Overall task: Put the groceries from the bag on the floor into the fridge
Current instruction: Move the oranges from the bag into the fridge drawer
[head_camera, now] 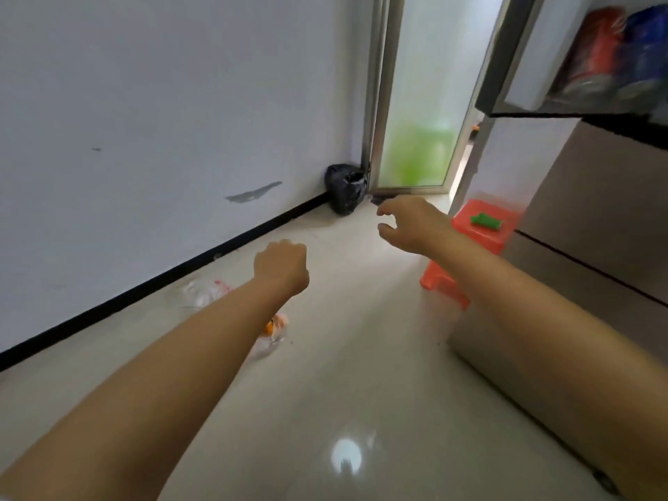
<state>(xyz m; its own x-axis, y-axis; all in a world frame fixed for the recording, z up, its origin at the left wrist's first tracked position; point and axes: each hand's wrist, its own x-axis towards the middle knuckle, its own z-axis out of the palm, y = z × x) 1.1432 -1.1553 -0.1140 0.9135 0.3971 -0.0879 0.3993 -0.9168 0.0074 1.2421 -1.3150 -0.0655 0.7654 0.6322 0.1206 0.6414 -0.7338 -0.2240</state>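
A clear plastic grocery bag [206, 292] lies on the pale floor near the wall, partly behind my left forearm. Something orange [276, 324] shows in it just right of that arm. My left hand [281, 266] hovers above the bag with its fingers curled shut and nothing visible in it. My right hand [408, 223] reaches forward with fingers apart and empty, beside the red stool. The fridge [578, 254] stands at the right; its open upper door [585, 56] holds a red and a blue can.
A red plastic stool [480, 244] with a green item [486, 221] on top stands against the fridge. A black rubbish bag [345, 189] sits in the far corner by a frosted glass door [415, 103]. The white wall runs along the left.
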